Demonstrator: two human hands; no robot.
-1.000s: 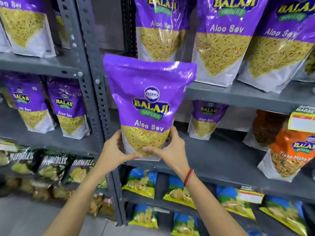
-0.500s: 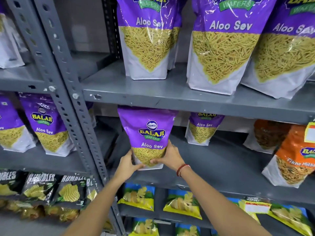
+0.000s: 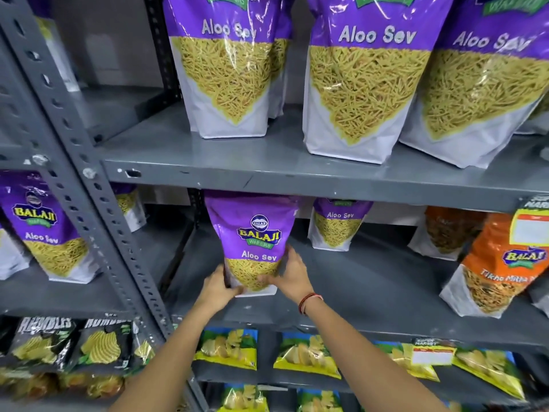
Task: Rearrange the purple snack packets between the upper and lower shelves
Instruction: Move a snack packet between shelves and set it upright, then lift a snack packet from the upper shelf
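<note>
A purple Aloo Sev packet [image 3: 252, 233] stands upright on the lower shelf [image 3: 371, 289], its top just under the upper shelf's front lip. My left hand [image 3: 217, 288] grips its bottom left corner. My right hand [image 3: 289, 275] clasps its lower right side; a red thread is on that wrist. Another purple packet [image 3: 338, 224] stands further back on the same shelf. Three large purple packets [image 3: 234, 72] [image 3: 365, 81] [image 3: 481, 93] stand in a row on the upper shelf [image 3: 267, 171].
A perforated grey upright post [image 3: 89, 179] rises left of my hands. Beyond it stand more purple packets [image 3: 50, 230]. Orange packets [image 3: 505, 263] stand at the right of the lower shelf. Yellow chip bags [image 3: 228, 349] and black chip bags [image 3: 104, 346] fill the shelves below.
Both hands carried the purple packet down and inward, from in front of the upper shelf to standing on the lower shelf. The view has moved closer to the rack.
</note>
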